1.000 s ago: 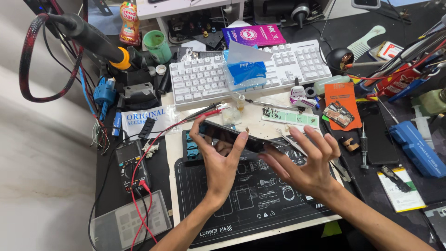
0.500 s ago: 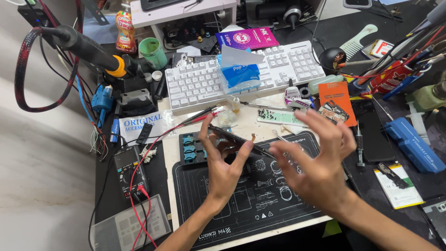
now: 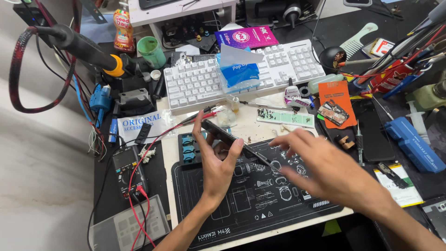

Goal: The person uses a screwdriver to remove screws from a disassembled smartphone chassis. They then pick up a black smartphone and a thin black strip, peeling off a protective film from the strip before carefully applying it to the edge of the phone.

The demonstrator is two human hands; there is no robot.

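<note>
My left hand (image 3: 214, 160) grips a dark, flat smartphone (image 3: 232, 139) by its edges and holds it tilted above a black repair mat (image 3: 253, 200). Thumb and fingers pinch the phone's near end. My right hand (image 3: 320, 165) hovers to the right of the phone, fingers spread and blurred with motion. It holds nothing, and its fingertips are close to the phone's lower right end.
A white keyboard (image 3: 195, 86) with a blue tissue pack (image 3: 238, 74) lies behind. A multimeter (image 3: 126, 169) with red leads sits left. An orange card (image 3: 335, 103), a second dark phone (image 3: 374, 132), screwdrivers, a blue case (image 3: 413, 144) and tool clutter fill the right.
My right hand has let go of the phone and swung down and right across the mat. The left hand keeps the phone and has tilted it more steeply.
</note>
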